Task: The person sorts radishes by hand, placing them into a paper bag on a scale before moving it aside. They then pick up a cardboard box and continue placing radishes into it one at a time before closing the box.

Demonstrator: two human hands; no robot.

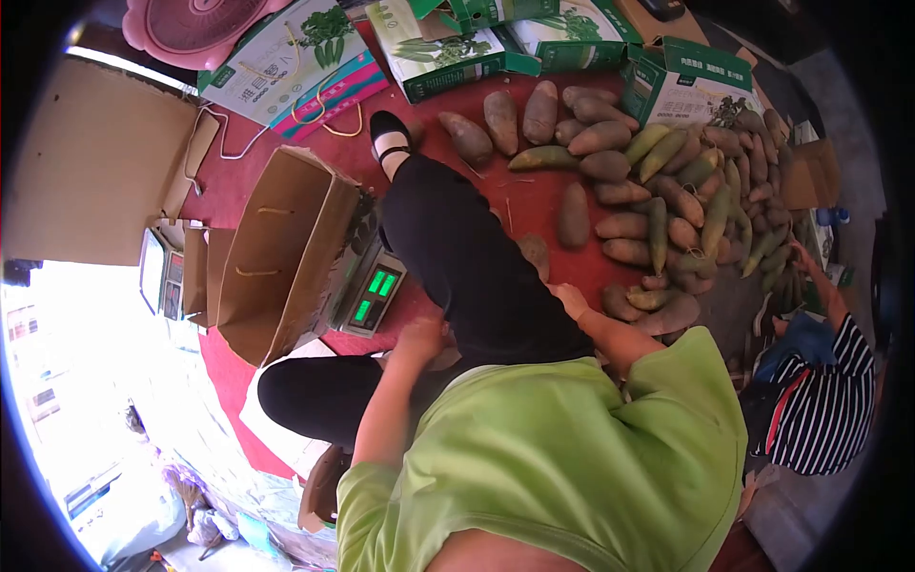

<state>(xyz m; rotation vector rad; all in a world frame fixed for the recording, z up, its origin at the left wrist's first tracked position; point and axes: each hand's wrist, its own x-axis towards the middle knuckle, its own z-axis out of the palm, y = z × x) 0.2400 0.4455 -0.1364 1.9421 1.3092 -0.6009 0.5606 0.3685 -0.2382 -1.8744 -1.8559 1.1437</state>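
My left hand (426, 337) is between my legs, just right of a digital scale (371, 297) with lit green digits; its fingers are blurred. My right hand (570, 299) rests beside my right thigh, its fingertips hidden behind the black trouser leg (477, 257). Close above that hand a brown root vegetable (534, 254) shows partly past the leg. An upright cardboard box (272, 253) with rope handles stands against the scale, its mouth facing left. Right of my right hand lies a heap of long root vegetables (624, 226), some brown and some green.
Printed green-and-white cartons (438, 52) line the back of the red floor covering (562, 272), with a pink basin (191, 29) at the back left. A second scale (172, 284) stands at left. A person in a striped top (822, 410) reaches toward the heap from the right.
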